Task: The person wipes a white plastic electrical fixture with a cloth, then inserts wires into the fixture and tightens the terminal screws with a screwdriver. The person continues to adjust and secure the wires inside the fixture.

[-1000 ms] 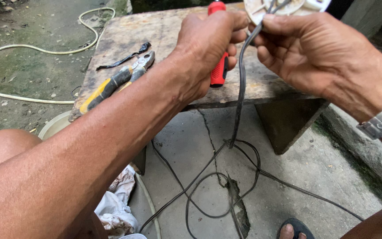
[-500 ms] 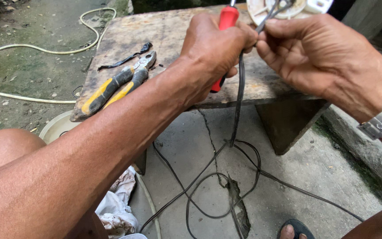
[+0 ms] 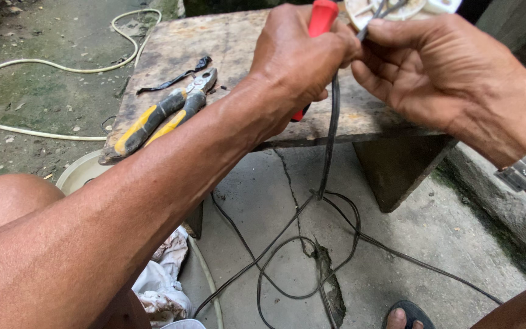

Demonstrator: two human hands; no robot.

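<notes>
Nearest the camera, a bare knee (image 3: pixel 7 201) and the long left forearm ran up toward the bench (image 3: pixel 232 55), the landmark for everything here. On the concrete below the bench's front edge, the black cable (image 3: pixel 312 268) lay in slack loops, which left the upper end free to be lifted without tension. A crumpled rag (image 3: pixel 162 286) sat low and left of those loops, beside a sandalled toe (image 3: pixel 404 317).

On the bench's left part lay yellow-handled pliers (image 3: pixel 159 116), set down within reach, with a strip of black insulation (image 3: pixel 175 76) just behind them.

Above the bench's front edge, the left hand (image 3: pixel 302 55) was closed around a red-handled screwdriver (image 3: pixel 321 21), handle upward; its tip was hidden behind the fist. Beside it the right hand (image 3: pixel 439 73) pinched the cable's upper end between thumb and fingers, holding the strands steady against a round white fitting (image 3: pixel 391 9) at the bench's far edge.

A pale hose (image 3: pixel 44 64) curved over the ground left of the bench.
</notes>
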